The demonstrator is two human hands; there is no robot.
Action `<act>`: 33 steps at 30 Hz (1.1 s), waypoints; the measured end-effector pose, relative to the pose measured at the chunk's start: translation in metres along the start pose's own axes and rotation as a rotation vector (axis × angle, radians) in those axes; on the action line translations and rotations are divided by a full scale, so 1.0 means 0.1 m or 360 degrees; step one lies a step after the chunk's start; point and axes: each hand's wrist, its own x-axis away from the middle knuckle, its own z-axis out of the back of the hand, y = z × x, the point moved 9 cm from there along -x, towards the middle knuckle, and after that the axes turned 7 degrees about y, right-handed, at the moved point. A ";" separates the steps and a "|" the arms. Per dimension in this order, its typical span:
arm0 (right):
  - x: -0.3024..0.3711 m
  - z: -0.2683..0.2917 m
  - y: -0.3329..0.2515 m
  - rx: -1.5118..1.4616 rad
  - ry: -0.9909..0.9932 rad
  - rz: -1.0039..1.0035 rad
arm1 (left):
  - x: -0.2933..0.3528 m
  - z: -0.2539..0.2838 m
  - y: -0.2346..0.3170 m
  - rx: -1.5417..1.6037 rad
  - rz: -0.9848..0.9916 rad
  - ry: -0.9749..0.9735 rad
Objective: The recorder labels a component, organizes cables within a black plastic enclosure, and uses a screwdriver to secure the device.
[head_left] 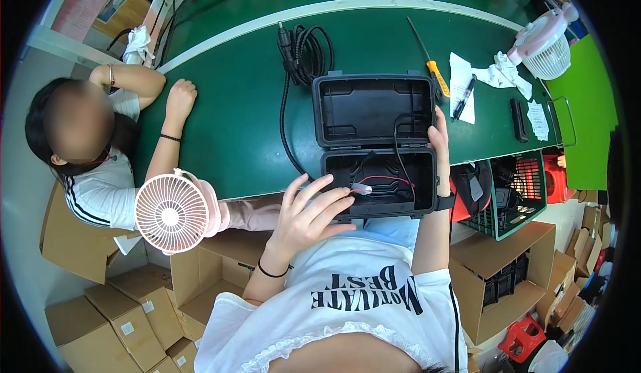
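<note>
Stacked cardboard boxes (123, 326) fill the floor at left, below a co-worker (100, 189) and a pink fan (170, 213). Green tabletop (227, 126) stretches from the co-worker's forearm to a coiled black cable (310, 56). The left hand (310, 209), fingers loosely spread, reaches over the left wall of an open black case (375, 144), whose base extends past the tabletop's front edge, containing red wire (390, 178) and a white piece (361, 189). The right hand (439, 139) grips the case's right side, near a screwdriver (437, 78).
</note>
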 end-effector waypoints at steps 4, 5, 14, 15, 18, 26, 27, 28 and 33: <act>0.01 -0.03 -0.03 -0.0017 0.0028 -0.0009 | -0.03 -0.08 -0.03 0.0124 0.0031 -0.0138; 0.01 -0.02 -0.03 -0.0020 0.0044 -0.0013 | -0.03 -0.09 -0.03 0.0124 0.0032 -0.0139; 0.01 -0.02 -0.05 0.0051 0.0055 -0.0002 | 0.02 -0.07 0.02 0.0072 -0.0018 0.0023; 0.01 -0.01 -0.05 0.0050 0.0053 0.0001 | 0.06 -0.08 0.02 0.0115 -0.0028 0.0050; 0.00 -0.02 -0.02 0.0011 0.0016 -0.0019 | 0.11 -0.12 -0.01 0.0188 -0.0048 0.0084; -0.05 0.15 0.07 0.0117 0.0024 0.0070 | 0.16 -0.08 0.02 -0.0053 -0.0125 0.0173; -0.06 0.19 0.10 0.0116 0.0022 0.0077 | 0.16 -0.08 0.02 -0.0050 -0.0130 0.0179; -0.06 0.20 0.11 0.0120 0.0041 0.0084 | 0.16 -0.07 0.02 -0.0055 -0.0133 0.0183; -0.06 0.21 0.12 0.0101 0.0036 0.0062 | 0.18 -0.15 0.03 -0.0020 -0.0157 0.0119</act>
